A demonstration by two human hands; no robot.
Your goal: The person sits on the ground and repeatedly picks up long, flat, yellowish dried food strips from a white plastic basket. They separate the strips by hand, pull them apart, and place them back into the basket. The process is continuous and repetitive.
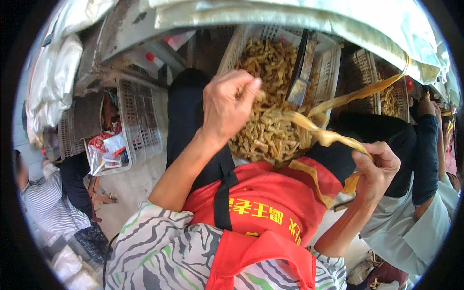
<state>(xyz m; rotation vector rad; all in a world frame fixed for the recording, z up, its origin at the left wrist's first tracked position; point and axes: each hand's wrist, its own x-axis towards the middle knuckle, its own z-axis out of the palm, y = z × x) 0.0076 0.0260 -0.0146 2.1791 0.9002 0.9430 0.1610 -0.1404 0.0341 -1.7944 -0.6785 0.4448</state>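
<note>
My right hand grips a long, limp yellow-brown strip, which stretches left over a plastic crate. Below that hand, another length of strip lies across the red apron. My left hand is above the crate with fingers curled and thumb pressed in. Blur hides whether a small piece sits between its fingertips. Many short yellow-brown pieces fill the crate. A knife-like tool with a worn metal blade stands along the crate's right side.
A tabletop covered in pale plastic sheeting overhangs the crate, and a strip hangs from its edge. At left, another crate holds packaging. Co-workers sit on both sides, one in a striped top, one with a dark sleeve.
</note>
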